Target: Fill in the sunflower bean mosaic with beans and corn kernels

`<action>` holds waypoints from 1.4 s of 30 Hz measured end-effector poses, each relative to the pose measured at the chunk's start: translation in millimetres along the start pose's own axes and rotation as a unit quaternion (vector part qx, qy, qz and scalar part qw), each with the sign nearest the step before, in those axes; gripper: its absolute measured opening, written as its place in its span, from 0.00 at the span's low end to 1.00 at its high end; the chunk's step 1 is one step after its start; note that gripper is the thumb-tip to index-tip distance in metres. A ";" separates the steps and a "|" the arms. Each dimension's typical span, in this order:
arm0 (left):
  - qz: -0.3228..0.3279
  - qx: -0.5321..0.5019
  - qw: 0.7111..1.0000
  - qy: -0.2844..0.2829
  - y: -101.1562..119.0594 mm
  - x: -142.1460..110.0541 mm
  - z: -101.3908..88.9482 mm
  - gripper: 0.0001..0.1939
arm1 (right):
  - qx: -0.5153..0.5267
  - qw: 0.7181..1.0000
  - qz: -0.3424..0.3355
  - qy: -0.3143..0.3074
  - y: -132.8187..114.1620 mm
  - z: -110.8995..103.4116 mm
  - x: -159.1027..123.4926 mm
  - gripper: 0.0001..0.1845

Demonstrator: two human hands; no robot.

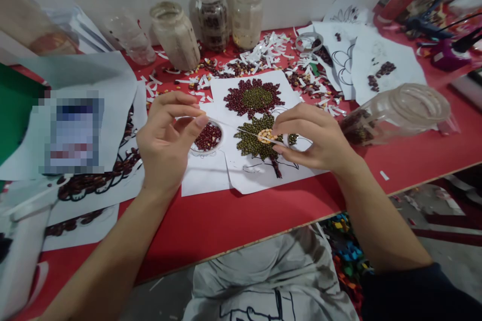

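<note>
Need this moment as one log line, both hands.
left hand: beside bean dish, grip unclear | right hand: holding thin pale object over green flower | red flower: farther back, same paper

The right hand point(311, 133) covers part of the green seed flower point(250, 143), and the left hand point(165, 135) hides the left rim of the dish point(221, 146). Between these 2 hands, the white strip point(218, 123) is too thin and blurred to tell its material. A pixelated patch point(73, 133) masks whatever sits there. The cloudy jar point(175, 37) conceals its contents. The bottom edge crops the drawing on the pale cloth point(263, 271).
</note>
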State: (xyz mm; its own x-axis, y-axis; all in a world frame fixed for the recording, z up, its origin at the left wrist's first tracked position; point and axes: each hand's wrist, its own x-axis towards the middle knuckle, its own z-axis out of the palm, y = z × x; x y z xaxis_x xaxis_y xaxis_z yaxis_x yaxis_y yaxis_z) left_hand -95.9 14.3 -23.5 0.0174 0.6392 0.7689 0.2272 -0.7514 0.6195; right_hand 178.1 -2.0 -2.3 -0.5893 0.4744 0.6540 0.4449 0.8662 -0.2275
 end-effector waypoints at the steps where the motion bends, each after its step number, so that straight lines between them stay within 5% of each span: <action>1: 0.005 -0.003 1.000 0.001 -3.3 -0.3 -0.6 0.09 | 0.001 1.000 0.002 0.001 0.2 0.1 -0.5 0.03; 7: -0.123 -0.039 0.991 0.038 0.3 -1.0 -1.2 0.10 | -0.029 1.000 0.011 0.004 0.4 3.1 -2.9 0.03; 10: -0.083 -0.042 0.989 0.116 21.5 1.8 -0.5 0.15 | -0.030 0.999 0.017 -0.003 -2.6 4.8 -3.0 0.03; 12: -0.015 0.057 0.997 0.052 37.6 2.6 1.0 0.13 | -0.035 0.999 0.014 -0.026 -6.1 6.6 -2.8 0.04; 13: 0.053 0.122 0.991 -0.027 44.7 2.2 2.4 0.13 | -0.036 0.999 0.009 -0.038 -8.1 7.7 -2.6 0.04; 16: 0.184 0.215 0.932 -0.227 57.4 -2.3 8.5 0.12 | -0.019 0.998 -0.009 -0.063 -14.0 11.5 -1.5 0.05; 20: 0.227 0.243 0.911 -0.242 55.1 -9.3 14.8 0.06 | 0.023 0.996 -0.038 -0.071 -19.1 14.8 0.7 0.04; 26: 0.162 0.187 0.931 -0.269 48.8 -9.3 13.3 0.03 | 0.089 0.994 -0.048 -0.039 -20.7 12.9 3.3 0.03; 32: 0.112 0.126 0.951 -0.260 51.4 -7.8 11.7 0.05 | 0.000 0.999 -0.024 0.031 -18.1 9.5 2.9 0.03; 42: 0.037 0.089 0.961 -0.258 52.1 -9.6 11.8 0.08 | 0.017 0.999 -0.007 0.031 -22.3 8.0 0.9 0.11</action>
State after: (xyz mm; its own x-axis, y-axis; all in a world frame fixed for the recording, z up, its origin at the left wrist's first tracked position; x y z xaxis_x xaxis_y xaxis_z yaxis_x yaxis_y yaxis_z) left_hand -72.7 -29.1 -0.5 0.5097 0.6153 0.6014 0.3683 -0.7877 0.4938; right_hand 162.2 -19.6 -2.4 -0.5515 0.4517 0.7013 0.4133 0.8782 -0.2407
